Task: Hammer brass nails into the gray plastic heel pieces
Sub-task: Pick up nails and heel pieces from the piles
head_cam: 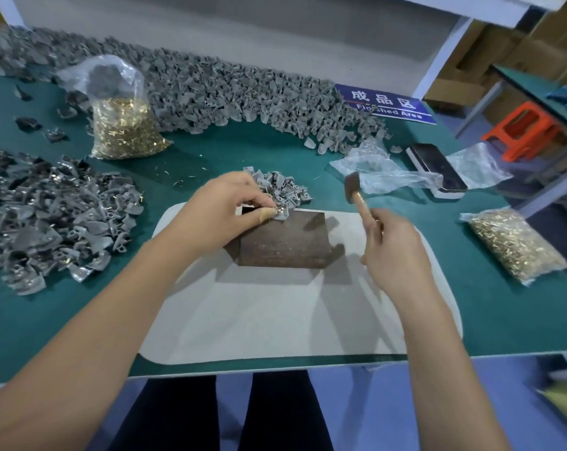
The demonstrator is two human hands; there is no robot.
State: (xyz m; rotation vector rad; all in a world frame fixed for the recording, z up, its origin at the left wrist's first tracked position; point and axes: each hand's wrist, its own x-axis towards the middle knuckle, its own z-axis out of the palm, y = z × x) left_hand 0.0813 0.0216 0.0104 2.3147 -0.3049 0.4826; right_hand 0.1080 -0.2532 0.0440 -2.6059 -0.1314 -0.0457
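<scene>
Heel piece [281, 213], gray plastic with a brass nail [278, 208] standing in it, sits at the far left corner of the dark block [283, 244], which rests on a pale mat [275, 314] on the green table [470, 288]. Left hand [222, 211] pinches the piece and nail between thumb and fingertips, steadying both. Right hand [397, 255] is wrapped round the wooden handle of a small hammer [353, 189], whose dark head hangs raised, up and to the right of the nail. So the strike has to travel leftward and down, handle running from lower right to upper left. Room between head and nail looks open, though the holding fingers lie very close to the target. A small heap of heel pieces [282, 187] lies just behind the block; bigger piles and nail bags stand well apart
</scene>
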